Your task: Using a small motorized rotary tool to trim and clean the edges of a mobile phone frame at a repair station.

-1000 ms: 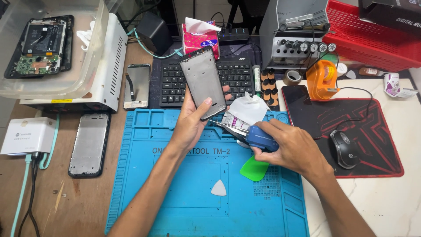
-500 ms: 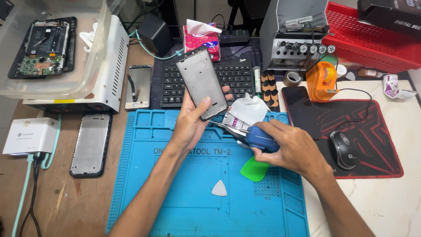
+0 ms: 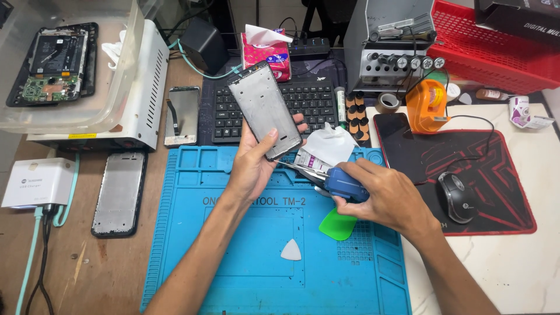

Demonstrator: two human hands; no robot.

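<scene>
My left hand point(image 3: 256, 160) grips a grey metal phone frame point(image 3: 265, 109), holding it tilted above the blue work mat point(image 3: 192, 268). My right hand point(image 3: 382, 195) is closed around a blue-handled tool point(image 3: 344, 184) whose metal tip points left toward the frame's lower edge. A small tube and a white tissue point(image 3: 329, 146) lie just behind the tool. Under my right hand lies a green plastic pick point(image 3: 337, 226). A white triangular pick point(image 3: 291, 250) rests on the mat nearer me.
A black keyboard point(image 3: 309, 102) sits behind the mat. A grey phone panel point(image 3: 119, 193) and a white charger box point(image 3: 36, 182) lie left. A clear tub with an opened phone point(image 3: 55, 64) is far left. Mouse point(image 3: 458, 197), orange tape dispenser point(image 3: 429, 108) and red basket point(image 3: 496, 49) stand right.
The left hand has tilted the phone frame slightly and brought it a little nearer. The right hand with the blue tool has stayed almost still.
</scene>
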